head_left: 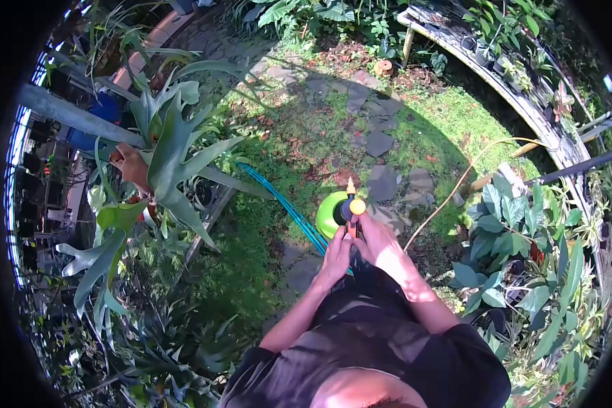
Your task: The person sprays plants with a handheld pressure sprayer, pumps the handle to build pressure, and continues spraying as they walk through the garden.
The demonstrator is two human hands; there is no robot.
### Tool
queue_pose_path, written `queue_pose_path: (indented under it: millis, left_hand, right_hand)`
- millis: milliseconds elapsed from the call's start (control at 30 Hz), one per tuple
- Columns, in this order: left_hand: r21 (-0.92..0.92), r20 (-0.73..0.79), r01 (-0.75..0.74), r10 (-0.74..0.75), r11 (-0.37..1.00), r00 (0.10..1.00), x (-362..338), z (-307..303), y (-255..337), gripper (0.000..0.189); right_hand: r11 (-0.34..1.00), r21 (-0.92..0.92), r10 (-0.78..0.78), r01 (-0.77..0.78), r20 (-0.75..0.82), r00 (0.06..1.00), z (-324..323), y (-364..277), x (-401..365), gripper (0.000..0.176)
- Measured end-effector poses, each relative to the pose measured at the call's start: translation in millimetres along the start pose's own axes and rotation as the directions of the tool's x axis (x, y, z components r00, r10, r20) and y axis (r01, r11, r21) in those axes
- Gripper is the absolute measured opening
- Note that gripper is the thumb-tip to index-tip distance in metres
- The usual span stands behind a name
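Observation:
A pump sprayer with a bright green bottle is held out in front of my body, its dark head topped by a round yellow knob. An orange-yellow nozzle points away from me. My right hand is closed around the sprayer's handle side, just below the knob. From the other side, my left hand grips the orange part under the head, with its fingertips close to my right hand. The undersides of the fingers are hidden.
Staghorn fern fronds hang at left beside a metal pole. A teal hose and a thin tan hose cross the ground. Stepping stones lie ahead. A curved plant bench and leafy plants stand at right.

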State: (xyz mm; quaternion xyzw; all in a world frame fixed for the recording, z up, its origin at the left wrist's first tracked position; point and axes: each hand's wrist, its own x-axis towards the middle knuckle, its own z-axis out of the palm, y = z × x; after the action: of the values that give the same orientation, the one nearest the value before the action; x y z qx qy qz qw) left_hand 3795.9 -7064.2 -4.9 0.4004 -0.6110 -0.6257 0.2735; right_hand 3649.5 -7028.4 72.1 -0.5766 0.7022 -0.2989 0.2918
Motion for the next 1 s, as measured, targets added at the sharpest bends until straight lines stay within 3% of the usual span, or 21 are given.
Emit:
queue_pose_path:
  millis: [33, 67, 100, 167, 267, 367, 433, 500, 533, 633, 667, 800, 900, 933, 967, 1000]
  left_hand:
    - [-0.028, -0.008, -0.034, 0.034, 0.999, 0.999, 26, 5, 12, 0.037]
    - [0.023, 0.060, -0.018, 0.017, 1.000, 0.998, 51, 3, 24, 0.039]
    - [0.112, 0.011, -0.140, 0.140, 0.984, 0.990, 80, 7, -11, 0.039]
    - [0.092, -0.012, -0.064, 0.066, 0.994, 0.998, 122, 12, 61, 0.035]
    - [-0.022, -0.005, -0.119, 0.119, 0.993, 0.993, 205, 14, 65, 0.030]
    - [-0.006, -0.035, -0.245, 0.245, 0.969, 0.969, 286, 3, 65, 0.027]
    - [-0.062, -0.051, -0.168, 0.165, 0.984, 0.985, 344, -8, 69, 0.028]
    - [-0.054, -0.135, -0.208, 0.199, 0.977, 0.971, 398, -17, 75, 0.030]
    - [-0.135, -0.136, -0.055, 0.036, 0.989, 0.990, 428, -21, 80, 0.033]
    - [-0.097, -0.261, -0.150, 0.120, 0.984, 0.958, 499, -37, 101, 0.038]
    - [-0.078, -0.200, -0.042, 0.026, 0.996, 0.979, 516, -51, 114, 0.046]
    - [-0.181, -0.311, -0.076, 0.016, 0.980, 0.950, 608, -86, 92, 0.058]
    - [-0.174, -0.404, -0.020, -0.053, 0.984, 0.913, 670, -120, 85, 0.059]
    - [-0.192, -0.490, -0.037, -0.063, 0.981, 0.869, 694, -127, 84, 0.059]
    - [-0.160, -0.603, -0.061, -0.049, 0.985, 0.796, 716, -131, 81, 0.052]
    - [-0.158, -0.582, -0.083, -0.025, 0.984, 0.812, 735, -145, 95, 0.048]
  right_hand:
    - [0.998, -0.010, 0.057, -0.057, 0.012, 0.998, -14, 4, 22, 0.051]
    - [1.000, 0.009, -0.029, 0.030, -0.027, 0.999, -29, 7, 43, 0.050]
    - [0.993, 0.026, -0.113, 0.115, -0.067, 0.991, -45, 10, 64, 0.048]
    - [0.989, 0.022, -0.142, 0.145, -0.101, 0.985, -72, 10, 106, 0.047]
    - [0.994, -0.019, -0.112, 0.110, -0.089, 0.990, -93, 31, 181, 0.046]
    - [0.971, -0.004, -0.238, 0.239, -0.134, 0.962, -105, 50, 260, 0.044]
    - [0.987, 0.012, -0.156, 0.158, -0.100, 0.983, -112, 57, 317, 0.043]
    - [0.991, 0.094, -0.085, 0.092, -0.072, 0.994, -120, 64, 379, 0.045]
    - [0.988, 0.091, -0.120, 0.125, -0.052, 0.991, -128, 67, 410, 0.050]
    - [0.988, 0.122, -0.109, 0.094, 0.124, 0.986, -160, 61, 498, 0.056]
    - [0.978, 0.154, -0.165, 0.142, 0.154, 0.974, -164, 69, 529, 0.061]
    - [0.943, 0.321, -0.180, 0.085, 0.281, 0.943, -172, 59, 644, 0.060]
    - [0.948, 0.300, -0.212, 0.103, 0.361, 0.908, -156, 67, 733, 0.060]
    - [0.936, 0.351, -0.183, 0.025, 0.427, 0.886, -157, 55, 762, 0.063]
    - [0.939, 0.332, -0.239, 0.092, 0.434, 0.869, -148, 65, 793, 0.062]
    - [0.925, 0.356, -0.293, 0.131, 0.451, 0.843, -141, 73, 822, 0.061]
